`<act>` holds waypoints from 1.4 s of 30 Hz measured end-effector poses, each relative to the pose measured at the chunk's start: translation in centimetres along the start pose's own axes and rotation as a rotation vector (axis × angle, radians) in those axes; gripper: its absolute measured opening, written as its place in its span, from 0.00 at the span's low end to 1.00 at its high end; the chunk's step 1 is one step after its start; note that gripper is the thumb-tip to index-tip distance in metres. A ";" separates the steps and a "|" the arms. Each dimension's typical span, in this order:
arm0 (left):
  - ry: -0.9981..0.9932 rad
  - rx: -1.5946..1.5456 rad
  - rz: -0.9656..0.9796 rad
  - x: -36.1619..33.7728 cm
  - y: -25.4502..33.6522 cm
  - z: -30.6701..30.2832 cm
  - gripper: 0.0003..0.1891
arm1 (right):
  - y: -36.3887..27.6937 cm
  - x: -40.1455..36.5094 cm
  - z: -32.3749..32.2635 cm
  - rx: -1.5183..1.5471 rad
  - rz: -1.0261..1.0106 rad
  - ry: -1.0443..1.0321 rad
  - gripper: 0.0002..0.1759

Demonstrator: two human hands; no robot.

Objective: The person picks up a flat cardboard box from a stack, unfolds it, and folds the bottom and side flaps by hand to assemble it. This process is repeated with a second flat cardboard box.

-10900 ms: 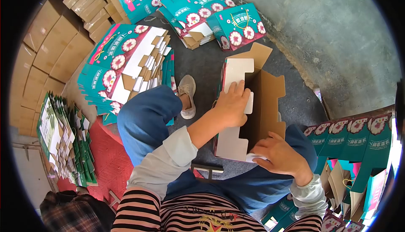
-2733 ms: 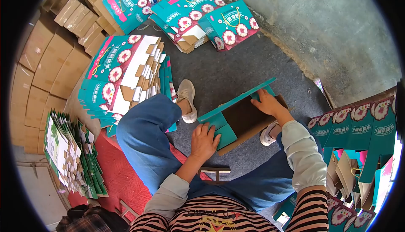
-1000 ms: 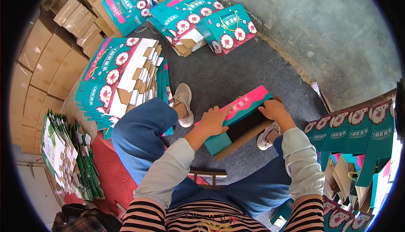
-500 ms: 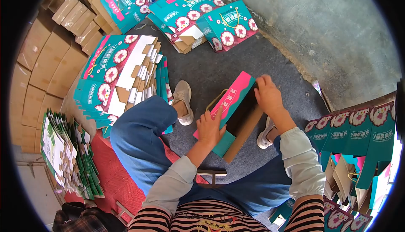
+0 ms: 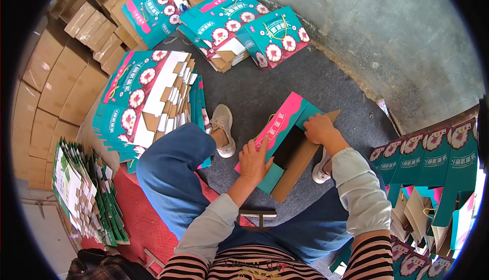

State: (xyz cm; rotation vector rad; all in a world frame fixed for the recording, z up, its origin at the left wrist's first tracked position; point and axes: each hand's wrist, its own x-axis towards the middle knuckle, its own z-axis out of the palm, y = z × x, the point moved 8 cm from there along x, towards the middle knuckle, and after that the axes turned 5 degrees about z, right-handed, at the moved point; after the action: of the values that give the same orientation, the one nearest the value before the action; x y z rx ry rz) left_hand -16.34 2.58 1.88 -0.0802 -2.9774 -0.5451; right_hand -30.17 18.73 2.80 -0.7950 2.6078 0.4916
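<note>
A teal-and-pink cardboard gift box [image 5: 279, 122] stands between my knees, its open side turned up and its brown inside showing. My left hand [image 5: 253, 162] grips the near left side, thumb along the pink panel. At the far right end, my right hand [image 5: 323, 130] has its fingers curled over the teal end flap, fingertips at the opening. A long brown flap [image 5: 300, 165] sticks out along the right side. Part of a yellow cord handle [image 5: 271, 118] shows behind the box.
Stacks of flat teal cartons [image 5: 135, 96] lie at the left, with more cartons [image 5: 224, 23] at the back. Green cartons [image 5: 89, 193] stand at lower left. Brown boxes [image 5: 56, 76] line the left side. Folded teal boxes [image 5: 430, 152] are at the right, below a concrete wall [image 5: 377, 40].
My right hand has moved slightly down and left along the far end, and the end flap there is now folded inward. The brown flap's far corner now sticks out to the right.
</note>
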 end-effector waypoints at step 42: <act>-0.085 -0.766 -0.463 -3.6 -8.7 1.1 0.57 | 6.4 -0.9 2.0 0.674 0.402 0.037 0.70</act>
State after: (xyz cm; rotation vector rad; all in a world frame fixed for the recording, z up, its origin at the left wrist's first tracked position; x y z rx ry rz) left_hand -13.49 -5.25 -2.65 0.5398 -2.6616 -1.7308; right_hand -32.70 25.00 2.85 -0.0609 2.6950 -0.3099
